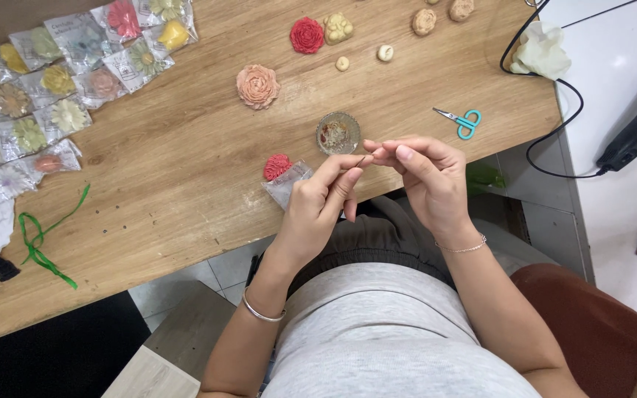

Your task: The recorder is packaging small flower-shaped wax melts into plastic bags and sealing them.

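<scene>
Hands (318,203) (425,173) pinching thin needle (360,160)

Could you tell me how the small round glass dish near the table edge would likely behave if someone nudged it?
The small round glass dish sits flat and shallow on the wooden table, so it would probably slide rather than tip. Being glass, it is likely breakable if knocked off the nearby edge. Its loose brownish contents might spill.

wooden table (186,169) | flower pieces (258,86) | packets (53,96) | glass dish (338,133) | scissors (462,121) | green ribbon (42,239)
</scene>
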